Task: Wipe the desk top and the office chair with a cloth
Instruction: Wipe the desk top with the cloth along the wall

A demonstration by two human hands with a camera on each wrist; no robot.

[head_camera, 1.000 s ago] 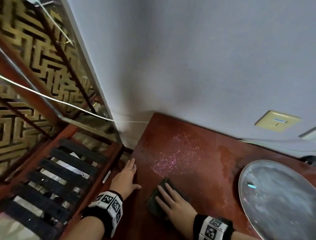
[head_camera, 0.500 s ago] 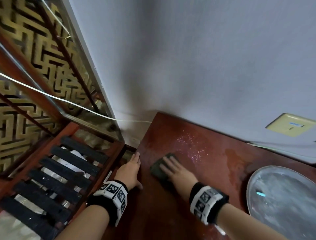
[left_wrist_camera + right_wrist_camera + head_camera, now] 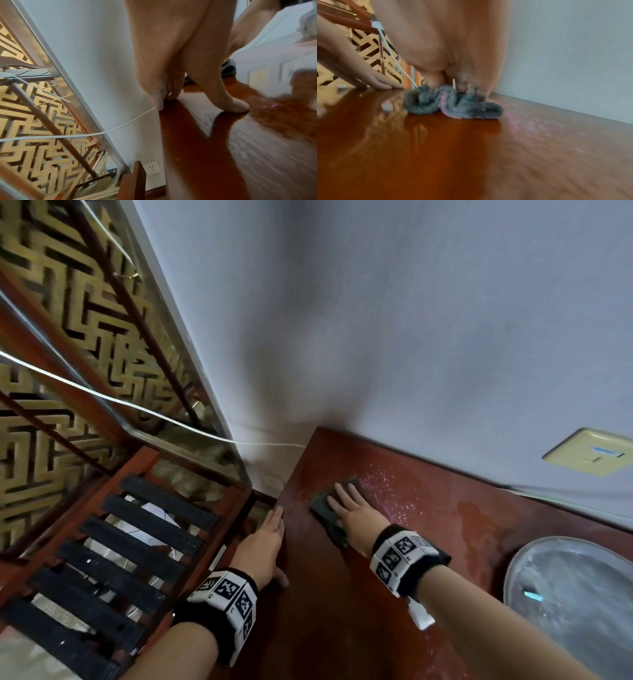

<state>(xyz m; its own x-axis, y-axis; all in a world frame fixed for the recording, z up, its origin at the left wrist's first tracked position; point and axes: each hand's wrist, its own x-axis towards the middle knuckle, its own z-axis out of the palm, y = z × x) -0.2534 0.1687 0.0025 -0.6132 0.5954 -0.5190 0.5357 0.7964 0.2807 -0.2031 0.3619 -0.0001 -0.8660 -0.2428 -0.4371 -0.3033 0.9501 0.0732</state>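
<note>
A dark grey-green cloth (image 3: 325,510) lies bunched on the red-brown desk top (image 3: 342,611), near its far left corner by the wall. My right hand (image 3: 349,501) presses flat on the cloth with straight fingers; in the right wrist view the cloth (image 3: 452,102) shows pink-tinged folds under my fingertips (image 3: 462,86). Pink glittery specks (image 3: 394,487) are scattered on the wood just right of the cloth. My left hand (image 3: 270,529) rests flat on the desk's left edge, fingers straight, thumb (image 3: 236,105) on the top. No office chair is in view.
A round silver tray (image 3: 575,604) sits on the desk at the right. The white wall (image 3: 411,337) bounds the far edge, with a beige wall plate (image 3: 589,457). Left of the desk stand a slatted wooden frame (image 3: 113,559), a patterned screen and a white cable (image 3: 137,409).
My right hand has slid the cloth away from me toward the far left corner, over the pink specks. The left hand stayed on the desk's left edge.
</note>
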